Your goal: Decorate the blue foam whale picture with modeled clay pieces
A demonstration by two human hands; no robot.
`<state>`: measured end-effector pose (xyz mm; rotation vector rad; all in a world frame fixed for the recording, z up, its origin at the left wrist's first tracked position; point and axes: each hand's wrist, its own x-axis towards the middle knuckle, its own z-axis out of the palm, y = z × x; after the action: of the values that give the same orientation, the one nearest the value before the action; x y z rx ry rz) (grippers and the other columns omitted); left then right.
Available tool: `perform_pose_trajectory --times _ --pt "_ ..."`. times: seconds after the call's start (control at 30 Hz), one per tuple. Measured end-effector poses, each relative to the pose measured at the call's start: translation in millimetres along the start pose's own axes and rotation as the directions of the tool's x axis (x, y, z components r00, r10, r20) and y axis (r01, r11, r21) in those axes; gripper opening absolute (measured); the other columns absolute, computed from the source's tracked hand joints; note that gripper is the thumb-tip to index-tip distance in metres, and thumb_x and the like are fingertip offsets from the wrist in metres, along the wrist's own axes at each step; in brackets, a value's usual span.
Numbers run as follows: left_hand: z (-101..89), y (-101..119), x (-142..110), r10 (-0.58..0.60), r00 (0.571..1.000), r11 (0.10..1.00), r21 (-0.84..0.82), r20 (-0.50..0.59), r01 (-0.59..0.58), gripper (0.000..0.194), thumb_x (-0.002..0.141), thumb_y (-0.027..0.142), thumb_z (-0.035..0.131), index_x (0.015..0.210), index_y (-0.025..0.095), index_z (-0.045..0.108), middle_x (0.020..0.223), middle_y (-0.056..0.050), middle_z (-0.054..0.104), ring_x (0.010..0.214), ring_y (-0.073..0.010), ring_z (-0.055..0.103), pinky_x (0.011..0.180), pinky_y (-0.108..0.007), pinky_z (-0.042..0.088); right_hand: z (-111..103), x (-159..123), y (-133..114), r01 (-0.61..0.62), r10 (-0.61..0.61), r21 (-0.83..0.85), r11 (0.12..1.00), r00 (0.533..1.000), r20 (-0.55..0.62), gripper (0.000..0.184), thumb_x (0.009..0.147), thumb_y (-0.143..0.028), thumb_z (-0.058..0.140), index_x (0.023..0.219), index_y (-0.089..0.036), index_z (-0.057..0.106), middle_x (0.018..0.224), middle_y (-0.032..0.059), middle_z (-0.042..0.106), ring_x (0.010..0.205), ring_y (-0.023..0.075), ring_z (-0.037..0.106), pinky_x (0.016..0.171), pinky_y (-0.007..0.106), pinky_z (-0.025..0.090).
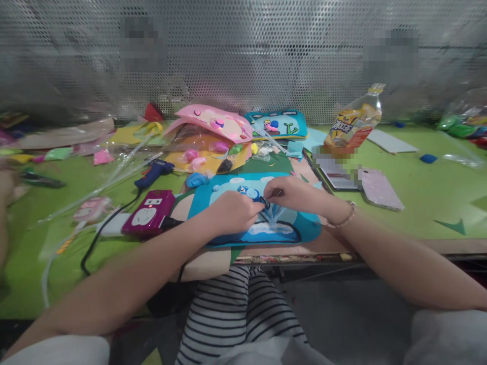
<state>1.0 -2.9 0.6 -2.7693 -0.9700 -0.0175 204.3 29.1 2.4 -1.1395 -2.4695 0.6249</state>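
Observation:
A blue craft sheet [310, 223] lies in front of me, decorated with white cloud shapes, small blue figures and a black outline near its lower edge. Over its middle, my right hand [289, 196] pinches a thin black strand [266, 204] that looks like soft clay. From the other side my left hand [238, 212] reaches in with curled fingers, their tips close against the strand; whether they grip it is hidden. Beside the sheet's upper left corner sits a lump of blue clay [197, 179].
Left are a purple power strip [150, 215] with cables, a blue glue gun [154, 173] and a pink charger [92, 209]. Behind lie wrapped clay [190, 155], a pink decorated sheet [213, 120] and another blue one [277, 124]. Right are a bottle [353, 126] and a phone [381, 188].

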Motion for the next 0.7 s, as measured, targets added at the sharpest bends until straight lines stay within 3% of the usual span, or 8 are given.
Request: perform_pose_trajectory --times 0.17,0.43,0.7 --pt "2.4 -0.6 -0.2 0.016 0.999 0.999 -0.040 -0.036 -0.017 0.036 0.086 0.021 0.041 0.107 0.021 0.069 0.076 -0.008 0.071 0.067 -0.0210 0.063 0.053 -0.029 0.037 -0.2 2.4 -7.9 -0.061 0.061 -0.050 0.997 0.998 0.000 0.018 0.075 -0.005 0.055 0.081 -0.017 0.066 0.080 0.0009 0.069 0.074 0.0122 0.063 0.067 0.022 0.047" --pt "-0.9 0.9 1.2 -0.019 0.999 0.999 -0.035 0.036 0.020 0.038 0.086 0.022 0.040 0.112 0.020 0.068 0.078 -0.010 0.071 0.069 -0.0230 0.064 0.054 -0.030 0.037 -0.1 2.8 -9.2 -0.066 0.066 -0.053 0.996 0.998 -0.001 0.022 0.074 -0.002 0.054 0.084 -0.017 0.067 0.088 0.0027 0.071 0.076 0.0125 0.064 0.069 0.023 0.049" --pt "1.3 -0.4 0.7 0.001 1.000 1.000 -0.024 -0.010 -0.002 0.035 0.085 0.022 0.042 0.108 0.020 0.069 0.074 -0.008 0.070 0.066 -0.0220 0.064 0.050 -0.030 0.032 -1.8 1.8 -3.6 -0.020 0.017 0.065 0.998 0.999 0.040 0.024 0.075 -0.005 0.052 0.087 -0.018 0.068 0.088 0.0011 0.072 0.079 0.0124 0.065 0.068 0.022 0.049"
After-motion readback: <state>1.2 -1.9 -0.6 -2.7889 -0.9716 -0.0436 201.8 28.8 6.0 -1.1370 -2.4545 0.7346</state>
